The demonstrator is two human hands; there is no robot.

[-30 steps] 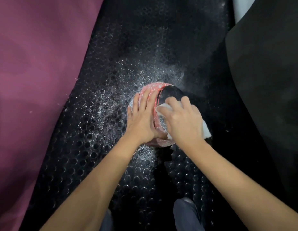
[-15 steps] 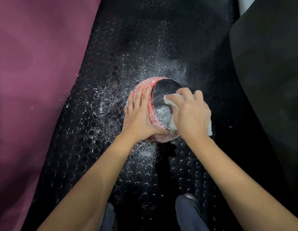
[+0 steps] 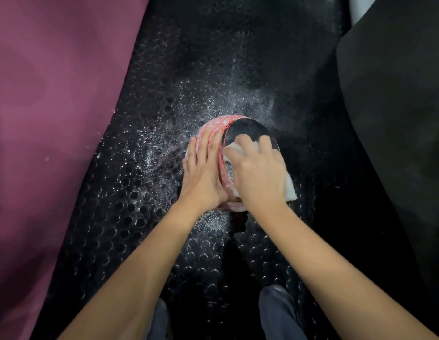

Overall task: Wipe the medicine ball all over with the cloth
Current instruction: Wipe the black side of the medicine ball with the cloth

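The medicine ball (image 3: 214, 130) sat on the black studded floor mat (image 3: 130, 217), roughly mid-floor, between a purple mat (image 3: 54, 119) on one side and a dark padded surface (image 3: 397, 119) on the other. One half was pink, speckled white; the other was black.

The left hand (image 3: 203, 173) lay flat on the pink half, fingers straight and slightly spread, palm pressing down, steadying rather than gripping. The right hand (image 3: 257, 173) was cupped over the white cloth (image 3: 290, 190), fingers bent round it and bearing it onto the black half. One cloth corner stuck out past the heel of the hand, another edge showed beneath the fingertips.

White powder (image 3: 164, 153) was scattered over the mat all round the ball and still clung to the pink half.

Risks, as I judged them:
- The ball could roll. Nothing but a flat palm checked it, and a hard sideways stroke from the cloth hand might push it out from under.
- Re-soiling seemed likely: turning the ball to reach the underside would bring wiped surface into the powder on the mat.
- The underside and far side were out of sight, so patches could easily be missed.
- The cloth might load up with powder and smear it about.
- The trailing corner could drag through the powder on the mat.

Knees (image 3: 277, 312) showed at the near edge; the person appeared to be crouching low over the work.
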